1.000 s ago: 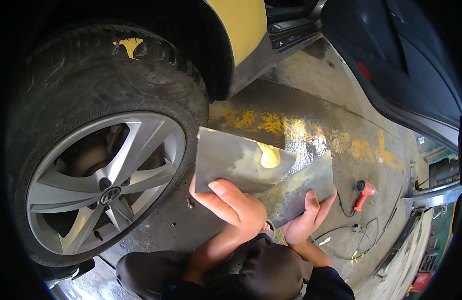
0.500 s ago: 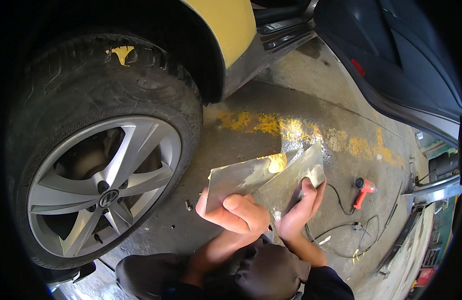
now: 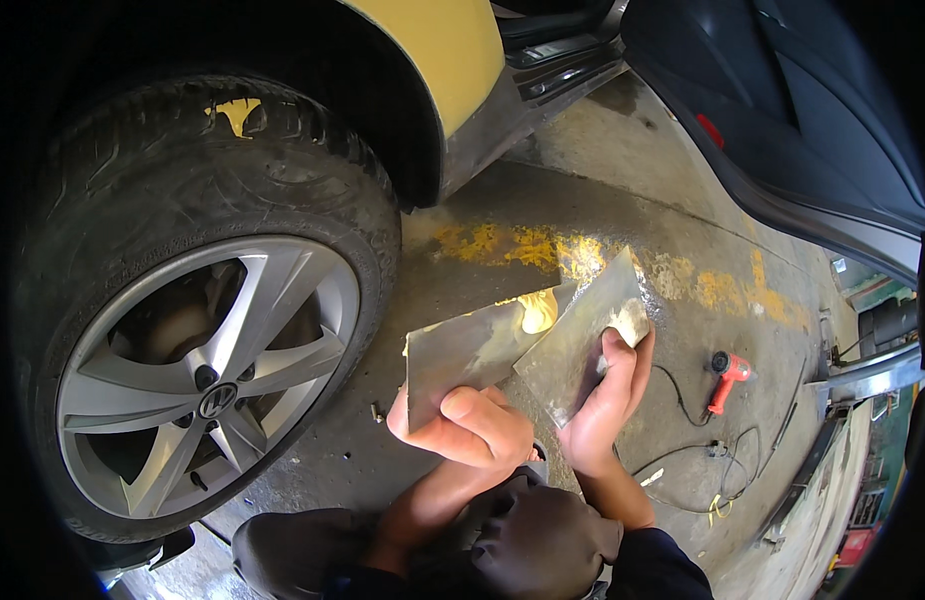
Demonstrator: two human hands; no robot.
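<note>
My left hand (image 3: 472, 425) is closed on a flat grey putty spreader (image 3: 447, 355), thumb on top. A dab of pale yellow filler (image 3: 537, 311) sits near that plate's far right corner, with thinner smears beside it. In my right hand (image 3: 612, 400) I grip a second flat spreader (image 3: 572, 350), tilted, with whitish residue near its right edge. Its left side lies close to the first plate's right end; whether they touch I cannot tell. Both plates are held above the floor between the car wheel and the open door.
At left stands a car wheel (image 3: 217, 395) with a yellow smear (image 3: 238, 115) on its tyre. Above is a yellow body panel (image 3: 447, 50). The open car door (image 3: 782, 130) reaches in from upper right. A red heat-gun-like tool (image 3: 725, 380) and its cable (image 3: 742, 470) lie on the floor.
The right spreader has drawn back from the yellow filler and turned more upright, showing more of its face. The left spreader has shifted slightly left, and the filler dab looks differently shaped.
</note>
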